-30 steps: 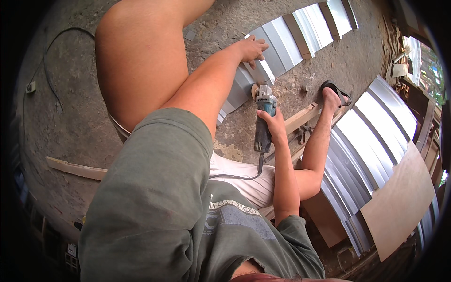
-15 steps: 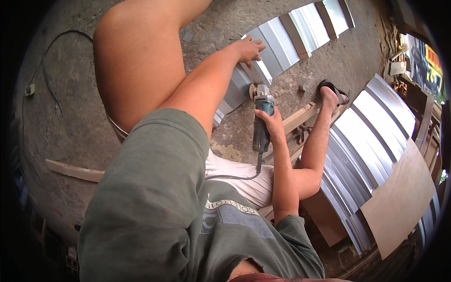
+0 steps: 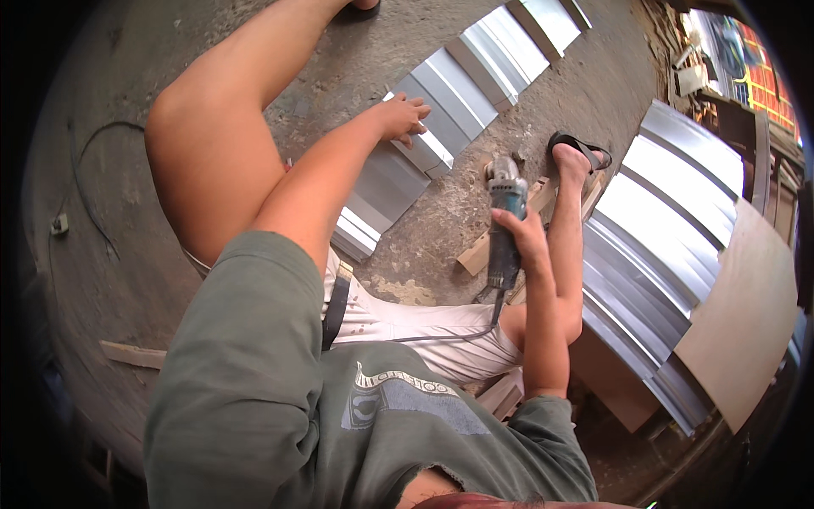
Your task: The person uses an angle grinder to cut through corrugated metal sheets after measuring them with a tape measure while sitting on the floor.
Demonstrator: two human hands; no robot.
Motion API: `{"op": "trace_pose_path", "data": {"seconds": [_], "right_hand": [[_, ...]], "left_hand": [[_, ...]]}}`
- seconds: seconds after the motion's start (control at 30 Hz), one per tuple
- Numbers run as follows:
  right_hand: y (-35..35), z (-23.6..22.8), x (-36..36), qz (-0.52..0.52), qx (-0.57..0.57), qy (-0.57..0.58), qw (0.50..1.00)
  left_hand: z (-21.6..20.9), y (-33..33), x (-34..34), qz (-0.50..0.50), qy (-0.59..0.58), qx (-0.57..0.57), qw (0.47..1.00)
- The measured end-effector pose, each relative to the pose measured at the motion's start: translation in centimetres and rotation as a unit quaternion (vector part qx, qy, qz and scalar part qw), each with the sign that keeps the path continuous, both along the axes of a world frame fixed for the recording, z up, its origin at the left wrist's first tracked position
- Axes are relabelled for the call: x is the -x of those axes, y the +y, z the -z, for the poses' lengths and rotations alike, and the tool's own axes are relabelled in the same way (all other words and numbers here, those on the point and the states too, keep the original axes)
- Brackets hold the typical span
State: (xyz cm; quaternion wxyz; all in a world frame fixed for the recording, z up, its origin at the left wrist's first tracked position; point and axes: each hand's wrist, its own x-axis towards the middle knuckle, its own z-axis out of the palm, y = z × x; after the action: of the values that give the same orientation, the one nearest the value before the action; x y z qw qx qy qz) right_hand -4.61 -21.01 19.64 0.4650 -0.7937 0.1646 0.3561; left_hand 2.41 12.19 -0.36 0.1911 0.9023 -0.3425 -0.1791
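A long ribbed sheet of silvery metal (image 3: 448, 92) lies on the ground, running from near my legs toward the far right. My left hand (image 3: 402, 120) rests on one of its raised ribs, fingers spread and holding nothing. Off the sheet's right edge, my right hand (image 3: 527, 236) is wrapped round the teal and black body of an angle grinder (image 3: 509, 200). The grinder's head and disc point away from me, apart from the metal. Whether the disc is spinning, I cannot tell. Its power cord (image 3: 441, 338) runs back across my lap.
Wooden offcuts (image 3: 476, 254) lie between the sheet and my sandalled right foot (image 3: 575, 157). Further right is a stack of ribbed metal sheets (image 3: 649, 229) with a tan board (image 3: 746, 314) over it. A cable (image 3: 82, 182) lies on the floor at left.
The grinder has moved right, away from the sheet's edge, in my right hand. My left hand stays on the sheet. The whole view has shifted somewhat.
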Motion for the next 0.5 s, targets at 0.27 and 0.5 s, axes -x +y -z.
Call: {"op": "trace_pose_path", "data": {"seconds": [0.27,0.5], "right_hand": [[-1.8,0.0,-3.8,-0.106,0.111,-0.299,0.942],[-2.3,2.9,-4.7,-0.218,0.195,-0.364,0.884]], "left_hand": [[0.9,-4.0,8.1,-0.173,-0.124,-0.062,0.975],[-1.8,-2.7,5.5,-0.187,-0.075,-0.127,0.971]]}}
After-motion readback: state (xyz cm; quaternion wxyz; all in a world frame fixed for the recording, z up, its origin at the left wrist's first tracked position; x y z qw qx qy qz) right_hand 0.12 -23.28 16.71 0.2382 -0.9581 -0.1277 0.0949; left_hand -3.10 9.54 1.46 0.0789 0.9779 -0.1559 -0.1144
